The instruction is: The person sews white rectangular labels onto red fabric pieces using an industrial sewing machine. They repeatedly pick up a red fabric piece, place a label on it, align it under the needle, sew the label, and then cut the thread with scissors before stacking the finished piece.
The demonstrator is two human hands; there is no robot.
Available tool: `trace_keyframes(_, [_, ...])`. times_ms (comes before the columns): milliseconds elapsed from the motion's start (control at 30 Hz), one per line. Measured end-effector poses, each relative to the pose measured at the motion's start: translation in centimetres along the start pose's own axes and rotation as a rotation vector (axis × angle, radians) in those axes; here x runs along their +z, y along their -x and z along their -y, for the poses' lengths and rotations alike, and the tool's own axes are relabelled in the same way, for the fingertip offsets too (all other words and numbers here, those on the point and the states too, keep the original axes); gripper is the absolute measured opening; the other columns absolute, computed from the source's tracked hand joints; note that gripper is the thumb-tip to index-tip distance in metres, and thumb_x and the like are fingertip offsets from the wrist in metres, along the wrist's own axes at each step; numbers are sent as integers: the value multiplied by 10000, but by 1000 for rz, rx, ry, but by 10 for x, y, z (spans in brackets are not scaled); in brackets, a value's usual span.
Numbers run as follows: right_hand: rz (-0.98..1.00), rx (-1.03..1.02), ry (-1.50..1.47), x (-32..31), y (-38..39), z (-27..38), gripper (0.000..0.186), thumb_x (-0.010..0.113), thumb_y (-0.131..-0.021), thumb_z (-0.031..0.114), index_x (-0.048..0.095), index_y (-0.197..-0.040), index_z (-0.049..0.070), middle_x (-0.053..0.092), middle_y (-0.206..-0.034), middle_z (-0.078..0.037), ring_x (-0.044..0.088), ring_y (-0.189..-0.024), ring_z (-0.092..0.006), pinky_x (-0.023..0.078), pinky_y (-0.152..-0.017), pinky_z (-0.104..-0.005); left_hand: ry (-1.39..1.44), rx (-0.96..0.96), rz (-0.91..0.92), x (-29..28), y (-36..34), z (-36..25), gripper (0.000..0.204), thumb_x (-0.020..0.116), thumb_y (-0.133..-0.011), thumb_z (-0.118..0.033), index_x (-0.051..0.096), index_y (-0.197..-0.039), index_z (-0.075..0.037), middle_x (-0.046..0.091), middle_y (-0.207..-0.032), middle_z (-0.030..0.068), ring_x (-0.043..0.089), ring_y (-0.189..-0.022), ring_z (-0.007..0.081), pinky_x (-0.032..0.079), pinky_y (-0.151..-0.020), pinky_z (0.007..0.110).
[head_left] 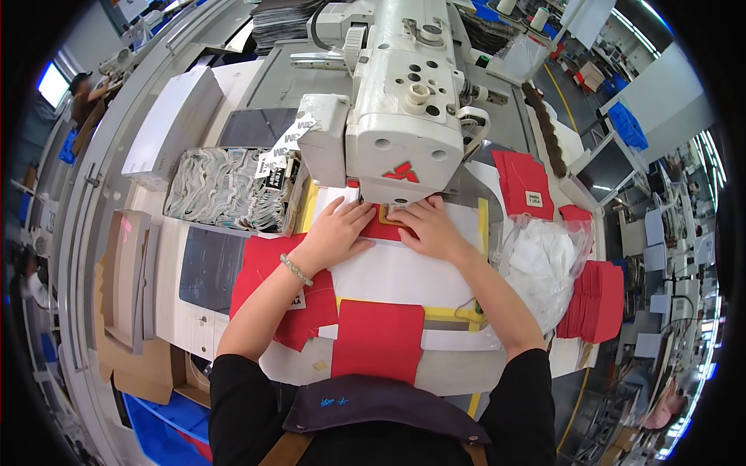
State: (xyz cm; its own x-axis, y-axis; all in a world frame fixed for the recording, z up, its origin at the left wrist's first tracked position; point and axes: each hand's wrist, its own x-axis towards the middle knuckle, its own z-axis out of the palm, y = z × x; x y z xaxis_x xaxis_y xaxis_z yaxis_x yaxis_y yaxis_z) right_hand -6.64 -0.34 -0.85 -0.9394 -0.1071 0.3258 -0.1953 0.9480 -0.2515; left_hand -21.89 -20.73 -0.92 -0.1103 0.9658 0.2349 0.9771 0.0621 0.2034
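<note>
From afar I see the left hand [334, 233] and right hand [432, 231] loosely spread, grasping nothing, apparently steadying the red cloth [384, 231] between them for the sewing machine [400, 124] ahead.

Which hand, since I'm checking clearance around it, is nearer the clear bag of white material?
Right. The right hand lies left of the clear bag, apart from it; the left hand is farther left.

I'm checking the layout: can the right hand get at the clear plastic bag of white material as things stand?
Probably yes: the right hand is under the sewing machine, but the plastic bag lies beside the right forearm, its top looking uncovered.
</note>
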Motion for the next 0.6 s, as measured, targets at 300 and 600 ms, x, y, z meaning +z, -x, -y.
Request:
trace_keyframes(300, [-5,143,-145,-1,2,3,254,641,-817,129,684,-1067,135,628,-1131,-41,556,-1081,-186,325,-880,-378,26,-10,0,2,-1,1,622,646,-863,-418,545,-1317,-4,568,-1334,135,498,-1262,255,326,-1120,455])
trace_keyframes(600, [-20,78,-94,-1,10,-5,318,621,-790,83,690,-1094,145,661,-1152,-33,577,-1071,-180,326,-913,-399,45,-16,9,1,0,2,615,648,-861,-426,560,-1307,-11,566,-1344,129,500,-1261,248,324,-1119,457])
